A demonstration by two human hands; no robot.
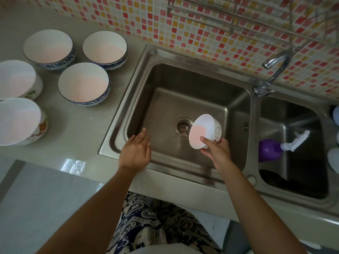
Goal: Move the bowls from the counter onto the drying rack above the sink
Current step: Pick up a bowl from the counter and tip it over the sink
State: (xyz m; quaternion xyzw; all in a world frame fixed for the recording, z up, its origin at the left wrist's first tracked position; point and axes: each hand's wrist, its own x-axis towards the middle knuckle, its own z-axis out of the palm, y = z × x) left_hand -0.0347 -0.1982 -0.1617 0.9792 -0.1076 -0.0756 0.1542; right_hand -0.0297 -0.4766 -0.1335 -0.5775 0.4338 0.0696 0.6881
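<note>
Nearest us, the left hand hovers over the near-left rim of the stainless steel sink, fingers straight and loosely spread, holding nothing.

Just right of it, the right hand grips a small white ceramic bowl with a printed band, tipped on its side over the drain, mouth facing left. The thumb hooks over the rim into the bowl; the other fingers curl round the outer wall and base.

We judge the bowl light but stiff, glazed, likely slick if wet, and liable to chip against steel. A rim-and-foot pinch like this one seems the safest hold.

Farther left, on the grey bench, five more bowls wait upright: two large white floral bowls at the left edge, three white bowls with blue patterned bands behind.

Farthest, up the mosaic wall, the metal wire drying rack hangs above the sink; we see no bowls on the part in view.
</note>
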